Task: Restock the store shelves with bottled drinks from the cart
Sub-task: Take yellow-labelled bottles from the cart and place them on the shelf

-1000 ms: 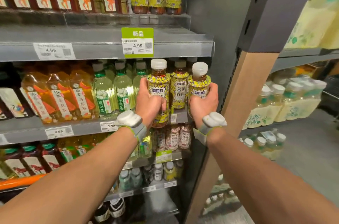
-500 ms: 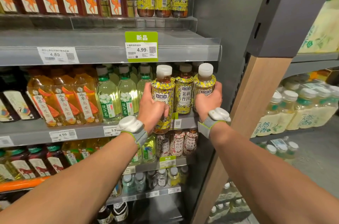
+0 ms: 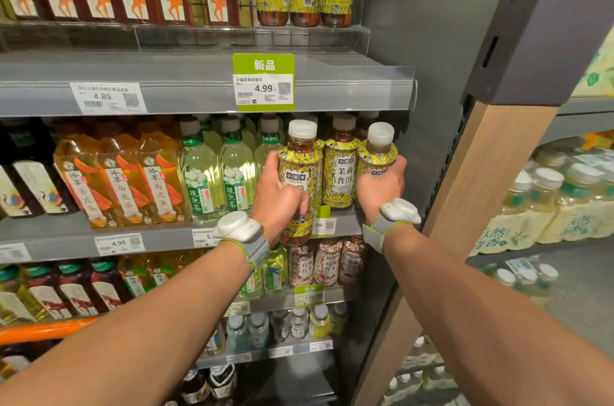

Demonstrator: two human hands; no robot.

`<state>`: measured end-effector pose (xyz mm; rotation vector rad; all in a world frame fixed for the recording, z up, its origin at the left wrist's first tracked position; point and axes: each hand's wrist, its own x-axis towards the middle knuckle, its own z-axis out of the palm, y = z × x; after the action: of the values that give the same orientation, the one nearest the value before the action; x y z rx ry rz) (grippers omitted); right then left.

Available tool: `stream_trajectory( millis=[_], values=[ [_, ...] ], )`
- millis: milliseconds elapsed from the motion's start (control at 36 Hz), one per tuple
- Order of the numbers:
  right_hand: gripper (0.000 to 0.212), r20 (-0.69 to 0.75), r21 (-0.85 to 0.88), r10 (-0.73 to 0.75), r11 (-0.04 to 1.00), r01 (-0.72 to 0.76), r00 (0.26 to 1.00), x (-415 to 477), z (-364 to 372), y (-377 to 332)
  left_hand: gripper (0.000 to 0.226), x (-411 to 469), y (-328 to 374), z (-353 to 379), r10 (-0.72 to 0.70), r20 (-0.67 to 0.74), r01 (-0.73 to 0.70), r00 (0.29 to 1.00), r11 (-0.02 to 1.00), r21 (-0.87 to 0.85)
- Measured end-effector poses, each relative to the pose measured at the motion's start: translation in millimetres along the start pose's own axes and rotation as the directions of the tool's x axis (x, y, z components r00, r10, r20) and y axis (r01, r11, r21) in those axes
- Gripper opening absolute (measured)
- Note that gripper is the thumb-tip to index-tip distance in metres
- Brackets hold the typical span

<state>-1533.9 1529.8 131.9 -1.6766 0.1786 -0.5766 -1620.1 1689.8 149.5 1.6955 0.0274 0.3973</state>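
Note:
My left hand (image 3: 277, 198) grips a yellow flowered tea bottle with a white cap (image 3: 300, 159), held upright in front of the middle shelf's edge (image 3: 159, 236), its base below the shelf lip. My right hand (image 3: 382, 189) grips a second bottle of the same kind (image 3: 378, 153), tilted slightly toward me at the shelf's right end. Between the two stands a matching bottle (image 3: 342, 169) on the shelf. The cart itself is out of view except for an orange bar (image 3: 43, 331) at the lower left.
Pale green tea bottles (image 3: 202, 173) and orange tea bottles (image 3: 119, 179) fill the shelf to the left. A grey side panel (image 3: 432, 73) and a wooden post (image 3: 481, 189) close the shelf on the right. The upper shelf (image 3: 199, 86) hangs close above the caps.
Both hands and their bottles have moved slightly closer to the shelf's right end. The right bottle now tilts a little more toward me.

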Motion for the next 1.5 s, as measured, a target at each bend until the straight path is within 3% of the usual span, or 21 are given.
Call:
stream_trajectory(
  millis=[139, 361, 583, 694, 861, 1028, 1167, 1278, 1389, 1500],
  values=[
    [0.06, 0.051, -0.05, -0.056, 0.997, 0.059, 0.997, -3, -3, 3, 0.079, 4, -7, 3, -0.004, -0.007, 0.004, 1.0, 1.0, -0.01],
    [0.066, 0.046, -0.184, -0.201, 0.961, 0.206, 0.978, -12, -10, 10, 0.084, 0, -8, 9, 0.002, 0.023, -0.002, 1.0, 1.0, 0.006],
    [0.08, 0.001, -0.318, -0.228, 0.923, 0.216, 0.974, -17, -3, 3, 0.085, 0, -6, 9, 0.005, 0.031, -0.004, 1.0, 1.0, -0.02],
    [0.073, -0.038, -0.328, -0.197, 0.929, 0.174, 0.98, -13, -3, -1, 0.098, -1, -6, 10, 0.016, 0.026, -0.016, 1.0, 1.0, 0.0],
    [0.068, -0.053, -0.32, -0.174, 0.936, 0.149, 0.983, -18, 1, -4, 0.076, -1, -14, 11, -0.013, 0.031, 0.014, 0.999, 1.0, -0.023],
    [0.066, -0.066, -0.388, -0.222, 0.904, 0.18, 0.973, -27, 0, -7, 0.081, 0, -14, 11, -0.043, 0.043, 0.045, 0.998, 0.998, -0.036],
    [0.059, -0.086, -0.321, -0.313, 0.908, 0.271, 0.946, -33, -5, -17, 0.083, 0, -11, 11, -0.063, 0.041, 0.065, 0.997, 0.996, -0.055],
    [0.048, -0.115, -0.271, -0.437, 0.878, 0.395, 0.892, -28, -12, -30, 0.108, 0, -7, 11, -0.086, 0.024, 0.086, 0.996, 0.996, -0.032],
    [0.045, -0.017, -0.314, -0.525, 0.811, 0.494, 0.851, -11, -20, -42, 0.111, 0, -7, 11, -0.079, 0.035, 0.08, 0.996, 0.996, -0.035],
    [0.043, 0.118, -0.402, -0.496, 0.768, 0.499, 0.86, 7, -25, -51, 0.114, 1, -8, 13, -0.086, 0.042, 0.087, 0.995, 0.996, -0.029]
  ],
)
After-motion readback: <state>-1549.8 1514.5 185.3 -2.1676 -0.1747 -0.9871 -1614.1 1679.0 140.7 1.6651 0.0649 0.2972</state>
